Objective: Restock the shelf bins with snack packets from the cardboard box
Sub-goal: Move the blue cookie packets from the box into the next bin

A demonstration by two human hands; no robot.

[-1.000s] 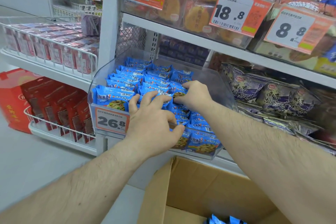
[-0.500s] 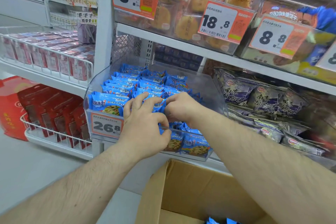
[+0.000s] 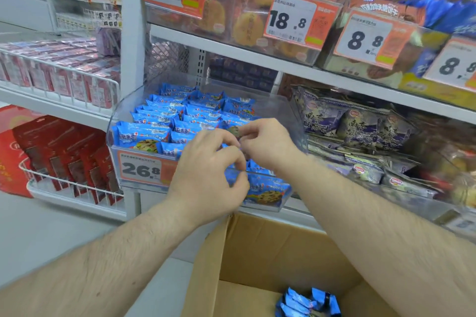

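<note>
Clear plastic shelf bin of blue snack packets, 2 hands at work above it.

Left hand over the bin's front, fingers curled, thumb and forefinger pinched at a packet edge; grip not fully visible. Right hand just beside it, fingertips pinching a small packet. Orange-and-white price tag reads 26.8. Open brown cardboard box below holds a few blue packets. Purple packets fill the neighbouring bin.
</note>
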